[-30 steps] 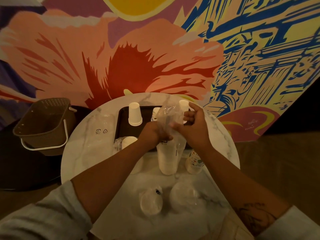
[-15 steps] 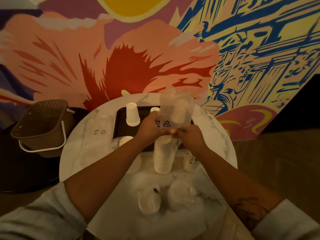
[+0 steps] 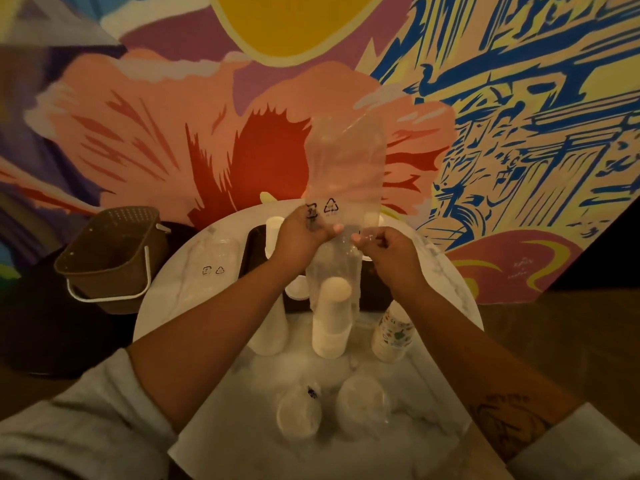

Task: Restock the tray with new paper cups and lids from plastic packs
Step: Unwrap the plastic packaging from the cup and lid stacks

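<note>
At a round marble table [image 3: 446, 296] set before a painted mural, we lift a clear plastic sleeve [image 3: 344, 174] off a stack of white paper cups [image 3: 330, 320] that stands upright near the table's middle. Our left hand [image 3: 299, 237] and right hand [image 3: 388, 251] are each pinched shut on the film, one on either side, just above the stack's top; the sleeve's empty upper part billows toward the far wall, while its lower end still surrounds the top of the stack.

The dark tray [image 3: 258, 251] waits at the far side with a few single cups on it, partly hidden behind our hands.

We judge the chief risk to be the film clinging to the cups: pulled off-centre, it could drag the tall stack over onto the printed bottle [image 3: 393, 334] just to its right. Two packs of lids [image 3: 299, 415] lie at the near edge, where a toppled stack might knock them off. In dim light, thin film could also slip from our pinch.
</note>
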